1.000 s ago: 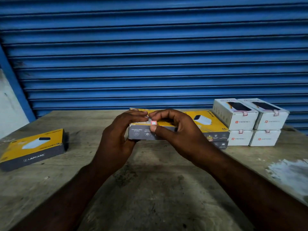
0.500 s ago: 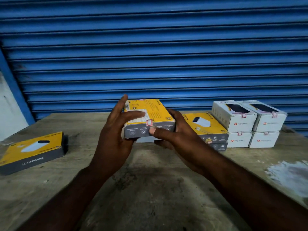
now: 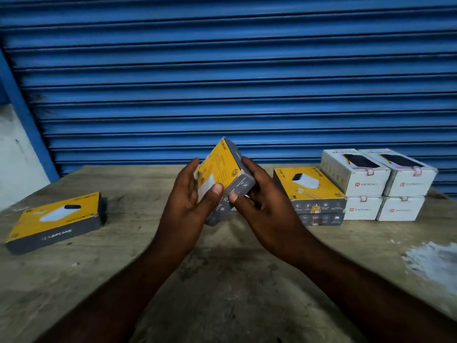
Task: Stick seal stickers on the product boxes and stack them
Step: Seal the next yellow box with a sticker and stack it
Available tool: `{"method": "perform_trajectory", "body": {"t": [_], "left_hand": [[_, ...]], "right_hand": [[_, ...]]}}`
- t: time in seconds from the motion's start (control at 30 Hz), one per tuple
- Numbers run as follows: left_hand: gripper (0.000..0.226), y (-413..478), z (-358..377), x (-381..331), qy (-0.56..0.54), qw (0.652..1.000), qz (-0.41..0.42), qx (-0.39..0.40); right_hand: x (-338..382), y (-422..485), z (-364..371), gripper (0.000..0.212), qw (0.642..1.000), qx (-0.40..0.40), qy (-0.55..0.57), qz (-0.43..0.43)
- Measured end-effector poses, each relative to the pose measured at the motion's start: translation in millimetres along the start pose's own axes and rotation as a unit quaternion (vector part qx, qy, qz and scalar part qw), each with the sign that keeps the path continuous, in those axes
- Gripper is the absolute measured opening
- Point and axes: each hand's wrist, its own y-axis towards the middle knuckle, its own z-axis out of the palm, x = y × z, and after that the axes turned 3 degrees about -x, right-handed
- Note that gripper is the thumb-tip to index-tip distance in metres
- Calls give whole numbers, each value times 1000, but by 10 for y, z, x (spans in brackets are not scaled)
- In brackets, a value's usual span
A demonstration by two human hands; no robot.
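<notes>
A yellow and grey product box [image 3: 222,167] is held tilted in the air above the table's middle. My left hand [image 3: 188,206] grips its left side, thumb across the yellow face. My right hand [image 3: 264,206] holds its right grey side, thumb on the lower edge. To the right lies a stack of two yellow and grey boxes [image 3: 309,191]. Beside that stack stand several white boxes [image 3: 378,184] in two layers, with pink seal stickers over their flaps. One more yellow and grey box [image 3: 57,219] lies flat at the left.
The wooden table [image 3: 222,280] has a white paint patch [image 3: 430,263] near its right edge. A blue roller shutter [image 3: 222,70] closes off the back. A white wall [image 3: 17,157] shows at the far left.
The box was lifted from the table and has turned from level to steeply tilted, yellow face toward the left. Both hands shifted their hold as it rotated.
</notes>
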Motion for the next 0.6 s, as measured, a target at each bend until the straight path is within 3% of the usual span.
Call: {"method": "perform_trajectory", "body": {"t": [0.27, 0.37, 0.6], "left_hand": [[88, 22, -41, -3, 20, 999, 18, -33], [82, 19, -26, -21, 24, 998, 28, -49], [68, 0, -9, 13, 159, 983, 20, -84]], "right_hand": [[40, 23, 31, 55, 997, -34, 70, 3], [38, -7, 69, 55, 994, -54, 93, 4], [19, -9, 66, 53, 993, -72, 91, -2]]}}
